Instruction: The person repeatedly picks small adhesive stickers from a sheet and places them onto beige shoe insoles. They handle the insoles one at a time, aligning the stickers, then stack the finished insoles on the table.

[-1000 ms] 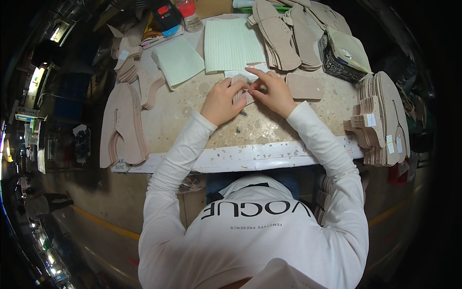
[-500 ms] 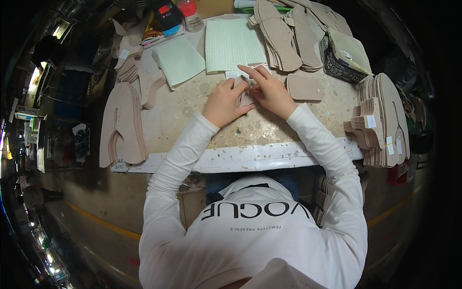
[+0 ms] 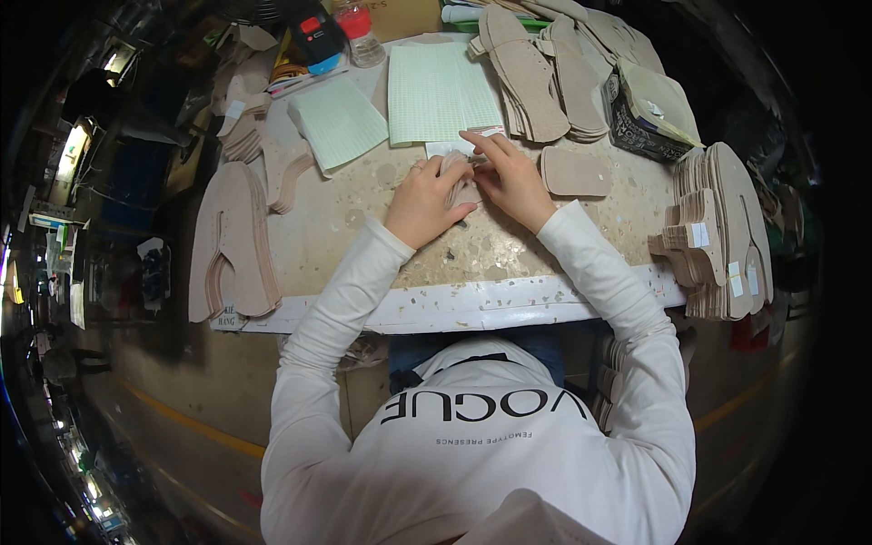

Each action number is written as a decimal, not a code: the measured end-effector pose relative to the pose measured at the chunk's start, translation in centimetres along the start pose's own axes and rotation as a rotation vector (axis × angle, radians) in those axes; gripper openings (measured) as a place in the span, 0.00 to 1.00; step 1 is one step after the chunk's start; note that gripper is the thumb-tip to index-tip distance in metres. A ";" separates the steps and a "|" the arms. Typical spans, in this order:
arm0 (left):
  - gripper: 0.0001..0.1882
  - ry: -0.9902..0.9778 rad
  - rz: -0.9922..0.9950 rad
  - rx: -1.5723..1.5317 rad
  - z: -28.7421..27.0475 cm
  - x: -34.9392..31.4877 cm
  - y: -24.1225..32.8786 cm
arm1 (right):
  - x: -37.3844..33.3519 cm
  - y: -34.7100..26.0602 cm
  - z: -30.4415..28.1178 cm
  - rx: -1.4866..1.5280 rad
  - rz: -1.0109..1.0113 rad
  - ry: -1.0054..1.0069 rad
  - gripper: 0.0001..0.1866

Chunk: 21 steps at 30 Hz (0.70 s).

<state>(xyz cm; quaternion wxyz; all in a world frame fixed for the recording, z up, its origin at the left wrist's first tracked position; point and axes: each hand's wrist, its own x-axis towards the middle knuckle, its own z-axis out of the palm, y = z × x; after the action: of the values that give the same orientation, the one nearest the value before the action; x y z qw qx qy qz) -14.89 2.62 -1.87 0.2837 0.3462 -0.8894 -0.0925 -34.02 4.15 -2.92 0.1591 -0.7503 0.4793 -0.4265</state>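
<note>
Near the middle of the table, my left hand (image 3: 420, 205) is closed around a small bundle of beige cut pieces (image 3: 465, 192), thumb in front and fingers behind. Their full outline is hidden by my fingers. My right hand (image 3: 516, 184) meets the right side of the bundle with thumb and fingers drawn together, one finger stretched out above. Whatever sits in that pinch is too small to make out. Just beyond the hands lies a white slip of paper (image 3: 443, 148), partly covered. A flat beige rounded piece (image 3: 575, 173) rests to the right of my right hand.
Green-tinted gridded sheets (image 3: 440, 86) lie beyond my hands, with another sheet (image 3: 341, 123) at left. Stacks of beige shoe-shaped pieces stand at left (image 3: 232, 236), far right (image 3: 718, 227) and at the back (image 3: 527, 77). A dark open box (image 3: 649, 118) and a red-topped bottle (image 3: 366, 47) are farther back.
The bundle has turned slightly in my left hand, and the dark spot at its top no longer shows. My right hand stays beside it, its fingers shifted a little.
</note>
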 end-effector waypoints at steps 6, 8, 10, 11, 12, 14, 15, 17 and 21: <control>0.21 0.006 -0.064 -0.291 -0.5 0.6 -0.9 | 0.2 1.0 -0.6 0.293 0.508 -0.101 0.19; 0.24 0.041 -0.005 -0.308 -0.7 0.8 -0.9 | 0.0 0.8 0.0 0.621 0.610 -0.085 0.16; 0.25 0.042 -0.068 -0.346 -1.0 0.8 -0.4 | 0.1 0.6 0.8 0.864 0.656 0.013 0.17; 0.25 0.033 -0.149 -0.375 -1.2 0.6 0.0 | -0.1 0.4 0.9 0.870 0.647 0.015 0.17; 0.25 0.050 -0.173 -0.408 -1.3 0.5 0.3 | -0.1 0.2 1.0 0.689 0.588 -0.014 0.17; 0.25 0.079 -0.228 -0.462 -1.6 0.7 0.5 | -0.3 -0.3 0.4 0.344 0.483 -0.097 0.16; 0.24 0.108 -0.218 -0.497 -1.8 0.8 0.5 | -0.3 -0.8 0.1 0.422 0.531 -0.087 0.16; 0.21 0.189 -0.165 -0.432 -2.1 1.0 0.2 | -0.5 -1.6 -1.5 0.511 0.398 -0.020 0.16; 0.13 0.210 -0.108 -0.387 -2.3 1.0 -0.2 | -1.2 -2.1 -7.6 0.566 0.356 0.088 0.16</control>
<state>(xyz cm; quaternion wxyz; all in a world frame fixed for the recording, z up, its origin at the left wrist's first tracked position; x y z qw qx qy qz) -14.08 1.82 0.37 0.4303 0.3404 -0.8008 -0.2401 -38.99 7.45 2.31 0.4124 -0.5619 0.4718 -0.5400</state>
